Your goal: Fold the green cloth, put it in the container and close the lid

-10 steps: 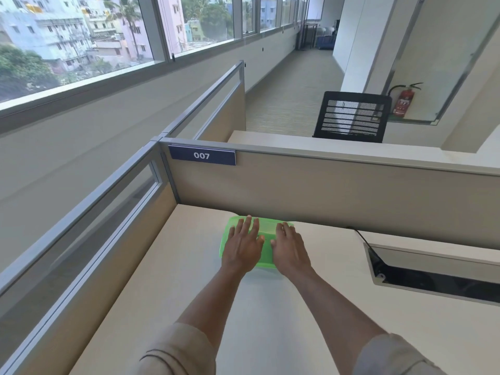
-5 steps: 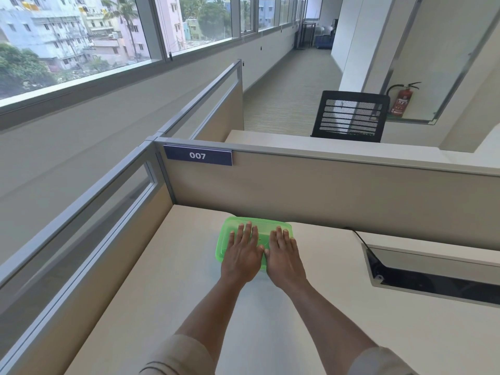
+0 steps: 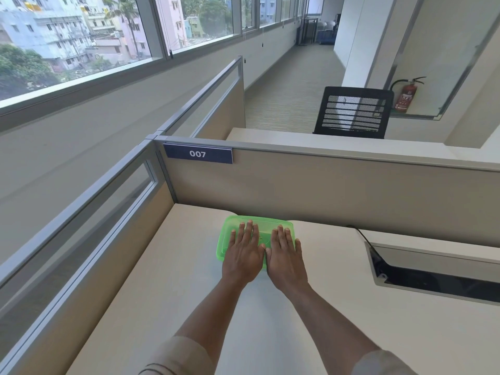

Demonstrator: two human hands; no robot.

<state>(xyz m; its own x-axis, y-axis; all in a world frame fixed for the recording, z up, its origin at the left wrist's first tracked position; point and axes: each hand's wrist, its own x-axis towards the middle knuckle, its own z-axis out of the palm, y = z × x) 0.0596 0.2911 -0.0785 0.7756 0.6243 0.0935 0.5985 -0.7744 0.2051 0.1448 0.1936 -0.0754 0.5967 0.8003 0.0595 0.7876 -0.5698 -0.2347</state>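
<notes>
A translucent green container (image 3: 228, 234) with its green lid on top sits on the beige desk (image 3: 167, 280), close to the back partition. My left hand (image 3: 244, 253) lies flat on the lid's left half, fingers spread. My right hand (image 3: 285, 255) lies flat on the right half, side by side with the left and touching it at the thumbs. Both palms cover most of the lid. The green cloth is not visible; the hands and lid hide the inside of the container.
A beige partition (image 3: 324, 182) with a "007" label (image 3: 198, 154) stands right behind the container, and a glazed partition (image 3: 89, 212) runs along the left. A cable cutout (image 3: 433, 277) is sunk in the desk at right. A black chair (image 3: 354, 112) stands beyond.
Both hands stay flat on the lid; they have shifted slightly along it, and the view has tilted a little. The container has not moved on the desk.
</notes>
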